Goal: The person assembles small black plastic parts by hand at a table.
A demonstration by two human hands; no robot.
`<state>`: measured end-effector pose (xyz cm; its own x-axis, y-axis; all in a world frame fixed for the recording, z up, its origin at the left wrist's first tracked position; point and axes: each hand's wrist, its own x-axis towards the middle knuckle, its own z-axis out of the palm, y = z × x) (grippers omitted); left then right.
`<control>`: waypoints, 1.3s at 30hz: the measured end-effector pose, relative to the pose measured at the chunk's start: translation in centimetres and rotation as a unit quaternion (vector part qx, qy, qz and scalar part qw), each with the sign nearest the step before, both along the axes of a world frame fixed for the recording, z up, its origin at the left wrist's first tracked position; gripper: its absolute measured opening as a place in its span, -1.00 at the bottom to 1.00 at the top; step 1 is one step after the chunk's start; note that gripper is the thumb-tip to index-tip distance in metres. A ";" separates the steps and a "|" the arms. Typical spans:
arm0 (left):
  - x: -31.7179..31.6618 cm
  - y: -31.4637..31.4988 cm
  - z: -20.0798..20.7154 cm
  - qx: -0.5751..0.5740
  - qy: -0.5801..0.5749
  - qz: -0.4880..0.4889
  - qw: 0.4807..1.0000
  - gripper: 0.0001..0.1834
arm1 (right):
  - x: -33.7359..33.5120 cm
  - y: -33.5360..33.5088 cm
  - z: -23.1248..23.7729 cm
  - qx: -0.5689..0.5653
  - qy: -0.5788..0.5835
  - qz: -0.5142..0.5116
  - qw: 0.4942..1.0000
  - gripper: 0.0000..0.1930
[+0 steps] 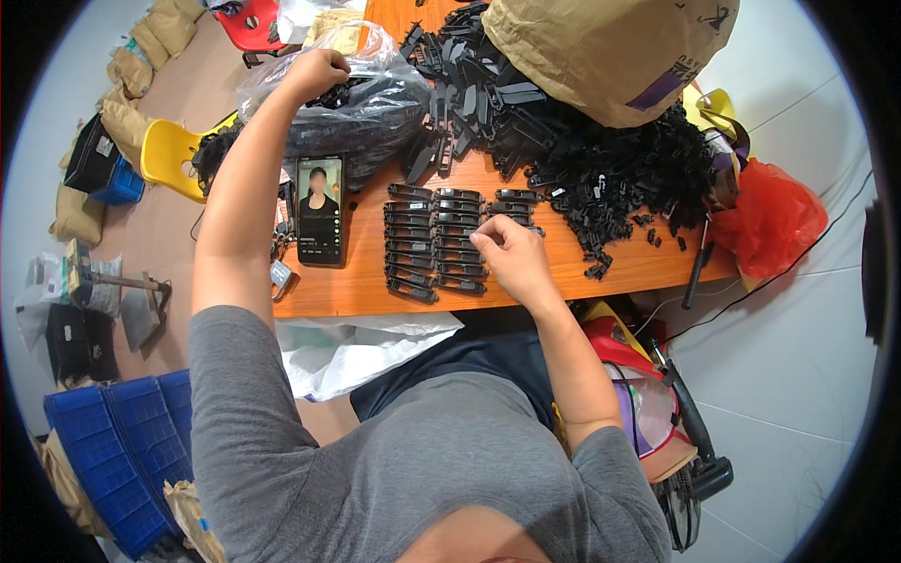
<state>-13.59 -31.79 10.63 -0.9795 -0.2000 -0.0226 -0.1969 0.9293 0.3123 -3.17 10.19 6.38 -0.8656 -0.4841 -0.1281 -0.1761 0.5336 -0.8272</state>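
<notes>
Step in hand (judged): laying out assembled black parts in columns while drawing small pieces from a bag. The left hand [317, 75] is over the mouth of the clear plastic bag [375, 127], which holds black pieces. Its fingers are bunched together; whether they grip a piece cannot be told. The right hand [514, 263] is above the bench [648, 267], beside the columns, with thumb and forefinger drawn close in a pinch; whether anything is between them cannot be told.

The black parts lie on the bench in front of the torso, side by side in columns. The next move likely calls for bringing the left hand back from the bag to the right hand, without disturbing the columns.

Count:
- Left column [410, 246]: about eight parts.
- Middle column [460, 254]: about eight parts.
- Right column [515, 195]: at least three parts; the right hand hides some of it.
- Phone [320, 211]: one, left of the columns.
- Heap of long black pieces [460, 103]: one; pieces overlap, not countable.
- Heap of small black pieces [619, 178]: one; not countable.
- Brown paper bag [601, 56]: one, at the far edge of the heaps.
- Red plastic bag [774, 220]: one, at the right end.
</notes>
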 end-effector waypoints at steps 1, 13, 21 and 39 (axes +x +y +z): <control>0.0 -0.1 -0.4 0.010 0.050 0.029 0.998 -0.67 | 0.0 0.0 -0.1 -0.007 -0.002 0.002 1.000 -0.80; 6.0 5.9 4.3 0.695 0.188 0.167 0.673 -0.72 | -0.6 -0.4 0.6 -0.090 -0.020 -0.003 0.996 -0.80; 16.6 21.8 1.3 0.891 0.064 0.082 0.442 -0.78 | 0.0 -3.9 8.5 -0.353 -0.126 0.016 0.927 -0.80; 19.2 27.9 -5.1 0.913 0.088 0.151 0.368 -0.81 | 1.0 -1.0 3.1 -0.309 -0.246 -0.018 0.919 -0.87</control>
<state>5.57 -3.92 5.56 -0.9370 -0.1088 -0.3321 -0.0332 -0.9183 0.3944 -2.15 9.18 9.52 -0.7933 -0.5685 -0.2179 0.3076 -0.0654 -0.9493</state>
